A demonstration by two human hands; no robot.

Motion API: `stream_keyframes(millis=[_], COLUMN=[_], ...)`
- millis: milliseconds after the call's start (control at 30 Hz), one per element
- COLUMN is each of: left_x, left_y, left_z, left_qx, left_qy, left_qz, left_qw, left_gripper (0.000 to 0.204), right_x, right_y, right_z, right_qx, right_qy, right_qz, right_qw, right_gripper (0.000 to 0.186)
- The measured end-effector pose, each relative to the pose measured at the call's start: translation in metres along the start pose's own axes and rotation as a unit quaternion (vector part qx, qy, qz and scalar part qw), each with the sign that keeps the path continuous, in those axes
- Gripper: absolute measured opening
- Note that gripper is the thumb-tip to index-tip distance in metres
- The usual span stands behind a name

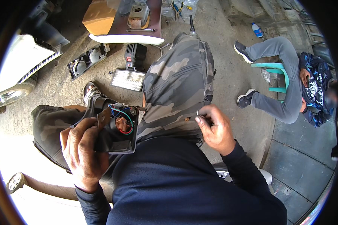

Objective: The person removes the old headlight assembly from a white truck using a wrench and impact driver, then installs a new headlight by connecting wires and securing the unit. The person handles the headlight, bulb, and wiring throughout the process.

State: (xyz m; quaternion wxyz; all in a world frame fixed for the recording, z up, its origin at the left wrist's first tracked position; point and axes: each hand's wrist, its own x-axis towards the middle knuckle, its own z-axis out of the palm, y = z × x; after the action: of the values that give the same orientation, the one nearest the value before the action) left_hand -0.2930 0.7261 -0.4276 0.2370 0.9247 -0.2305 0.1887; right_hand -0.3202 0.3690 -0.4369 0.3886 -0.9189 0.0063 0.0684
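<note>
My left hand [80,153] grips an open black plastic housing [121,146] above my left thigh, its open side facing up. Inside it run green, red and blue wires [130,122], next to copper-coloured material [121,124]. A brownish flat plate with a hole [104,118] stands at my left fingertips, on the housing's near edge. To the right, over my camouflage trousers [176,86], my right hand [217,129] is closed in a pinch. A tiny light metallic piece [197,112] shows at its thumb and forefinger; its kind is too small to tell.
A lamp with a black-and-red body [127,78] and a vehicle light housing [87,62] lie on the concrete. Beyond are a board [154,32] with a wrench [141,30], a cardboard box [99,17] and pliers [177,10]. At right, a person [285,75] sits on a teal stool [268,65].
</note>
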Motion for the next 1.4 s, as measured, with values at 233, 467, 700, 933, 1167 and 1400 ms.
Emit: stream_keyframes(millis=[233,467,700,933,1167,1400], left_x=[-0.004,-0.014,-0.016,-0.02,-0.02,-0.023], left_y=[0.001,0.003,-0.003,0.0,0.001,-0.006], left_z=[0.0,-0.003,-0.008,-0.009,-0.003,0.009], left_qx=[-0.007,-0.052,-0.083,-0.055,-0.013,-0.021], left_qy=[0.004,0.022,0.005,0.013,-0.008,0.014], left_qz=[0.014,-0.004,0.041,0.072,0.071,0.068], left_qw=[1.0,0.998,0.996,0.996,0.997,0.997], left_gripper=[0.036,0.046,0.04,0.036,0.032,0.029], right_x=[0.034,0.031,0.03,0.075,0.147,0.169], right_y=[-0.009,-0.015,-0.013,-0.086,-0.163,-0.179], right_z=[0.006,-0.011,-0.003,-0.003,0.046,0.061], right_qx=[-0.09,-0.191,-0.251,0.126,0.065,-0.048], right_qy=[0.005,-0.098,-0.133,-0.129,-0.453,-0.538], right_qz=[-0.046,-0.24,-0.244,-0.113,-0.223,-0.142], right_qw=[0.995,0.947,0.927,0.977,0.861,0.83], right_gripper=[0.019,0.019,0.021,0.024,0.028,0.027])
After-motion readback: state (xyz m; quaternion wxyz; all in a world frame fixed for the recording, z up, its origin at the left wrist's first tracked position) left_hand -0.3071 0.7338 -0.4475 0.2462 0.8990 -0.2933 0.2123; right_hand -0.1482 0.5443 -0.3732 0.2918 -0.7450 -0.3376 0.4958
